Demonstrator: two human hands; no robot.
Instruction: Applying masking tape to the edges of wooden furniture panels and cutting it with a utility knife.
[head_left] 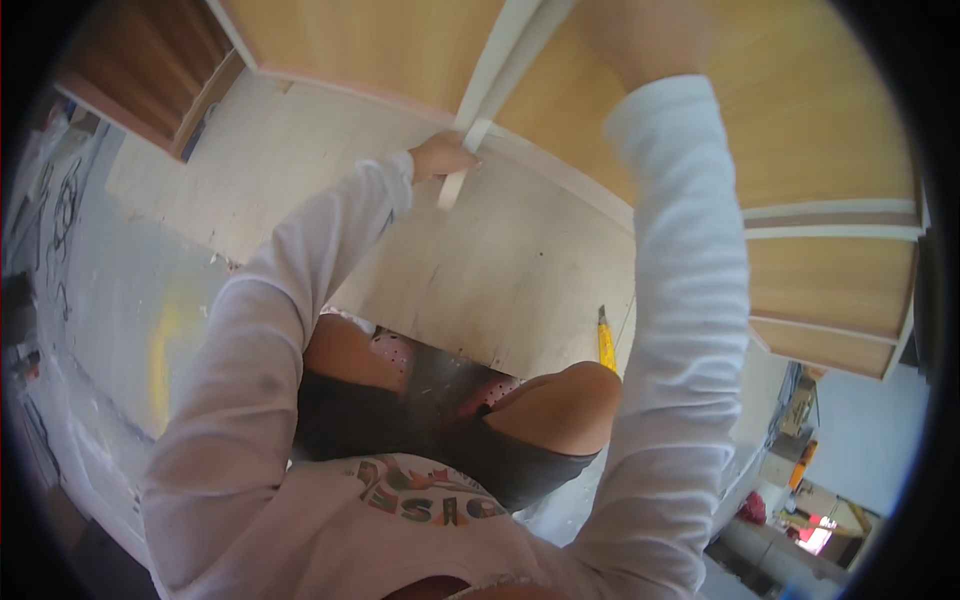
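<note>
Left hand (440,156) closing around the pale strip (478,120) against the wooden cabinet (400,45), right hand (640,35) blurring near the top edge (grip impossible to tell, probably pressing the panel), yellow knife (606,342) lying on the plywood sheet (500,260).

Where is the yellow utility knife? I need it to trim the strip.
In the head view, the yellow utility knife lies on the pale plywood sheet, right of centre, just above the person's right knee.
</note>
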